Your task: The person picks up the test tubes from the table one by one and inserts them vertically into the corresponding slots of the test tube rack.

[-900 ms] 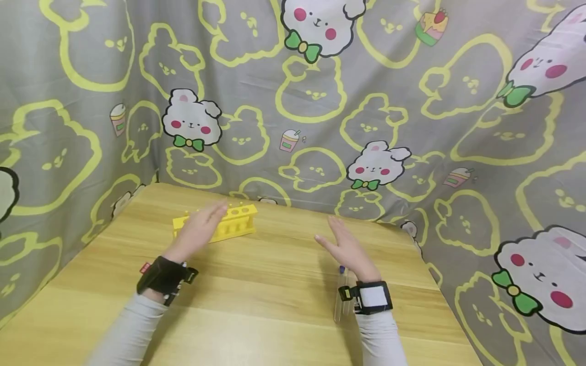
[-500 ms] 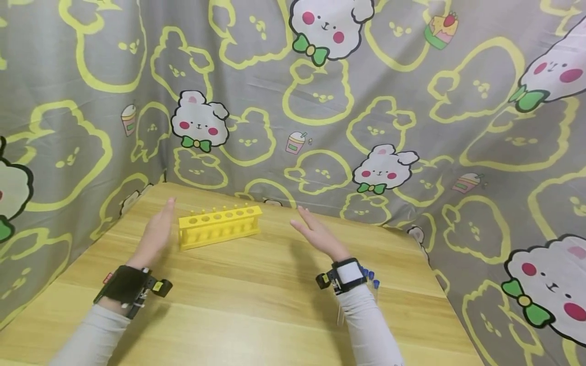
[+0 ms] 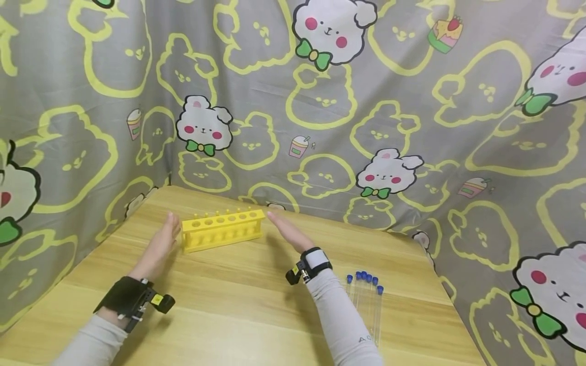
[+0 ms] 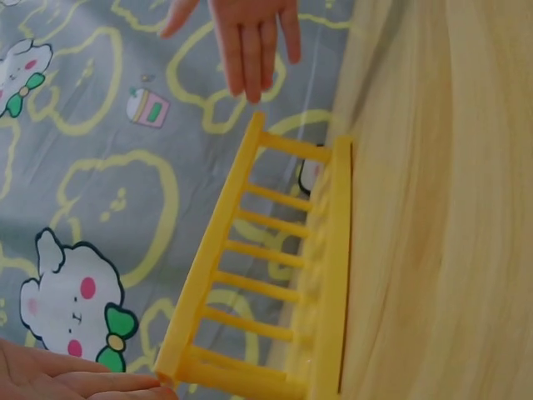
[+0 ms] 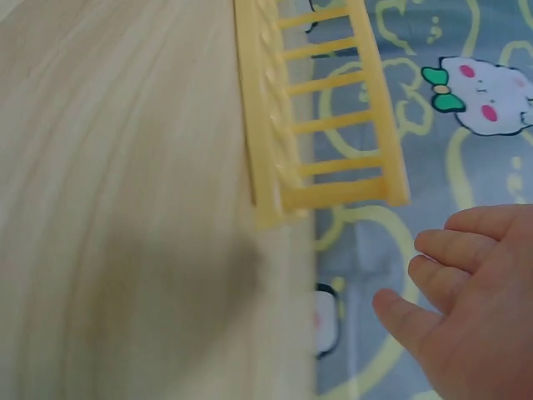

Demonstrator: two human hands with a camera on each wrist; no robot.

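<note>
A yellow test tube rack [image 3: 216, 225] stands upright on the wooden table, its round holes showing no tubes. At its left end is my left hand [image 3: 160, 244], fingers extended; in the left wrist view the fingertips [image 4: 141, 385] meet or nearly meet the rack's top corner. My right hand [image 3: 289, 232] reaches toward the right end with straight fingers. A gap separates it from the rack [image 5: 387, 125] in the right wrist view. Several clear test tubes [image 3: 379, 310] with blue caps lie on the table beside my right forearm, which partly hides them.
The wooden table [image 3: 256, 315] runs back to a grey curtain [image 3: 261, 86] printed with cartoon animals, which also hangs along both sides. Each wrist carries a strapped camera, such as the left one [image 3: 160, 302].
My left hand has moved from in front of the rack to its left end. The right hand has swung left, from above the test tubes toward the rack's right end, uncovering the blue caps.
</note>
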